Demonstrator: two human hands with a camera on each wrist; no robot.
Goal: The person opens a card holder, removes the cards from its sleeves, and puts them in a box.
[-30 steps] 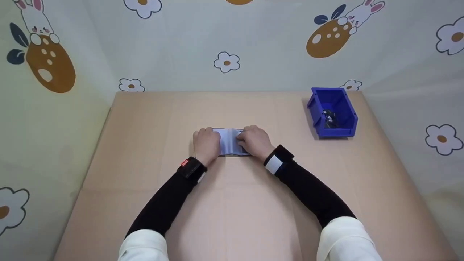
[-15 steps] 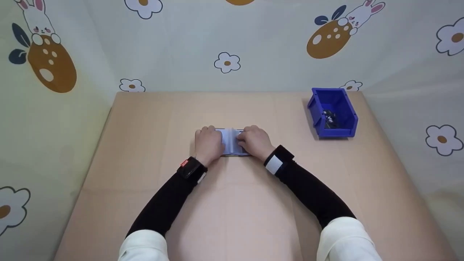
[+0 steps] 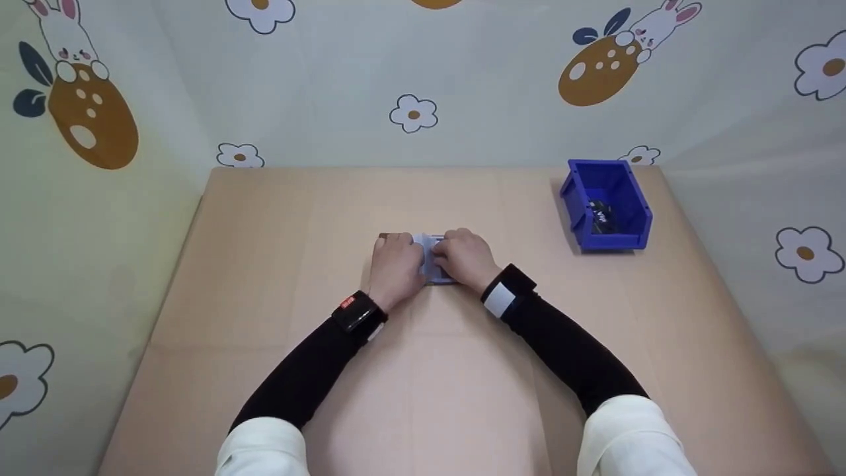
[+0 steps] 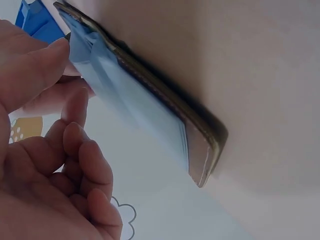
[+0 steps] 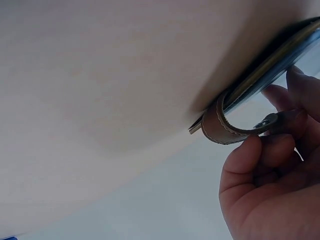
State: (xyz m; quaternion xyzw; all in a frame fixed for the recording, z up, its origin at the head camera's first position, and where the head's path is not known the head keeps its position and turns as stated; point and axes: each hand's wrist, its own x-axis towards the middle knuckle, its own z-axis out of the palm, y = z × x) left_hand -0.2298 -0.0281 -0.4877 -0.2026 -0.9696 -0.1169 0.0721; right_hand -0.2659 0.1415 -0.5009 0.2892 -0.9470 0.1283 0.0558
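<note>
A brown leather card holder (image 4: 200, 160) lies spread on the table, its translucent pale-blue sleeves (image 4: 135, 100) bunched toward the fold. My left hand (image 3: 396, 264) covers its left half in the head view. In the left wrist view, that hand's thumb is at the sleeves' edge and its other fingers are curled; the exact grip is partly hidden. My right hand (image 3: 468, 256) holds the right half. The right wrist view shows its thumb and fingers at the end of the curved snap strap (image 5: 220, 127), pinching it, while another fingertip meets the cover's edge.
A blue plastic bin (image 3: 609, 241) stands at the table's back right, holding a dark packet (image 3: 602, 217) with pale lettering. The table (image 3: 317, 396) is light brown. Patterned cloth (image 3: 330, 86) hangs behind it and along both sides.
My left hand has moved right across the card holder, closer to the right hand, and the sleeves now gather nearer the fold. A brown corner shows at the left. The right hand stays put.
</note>
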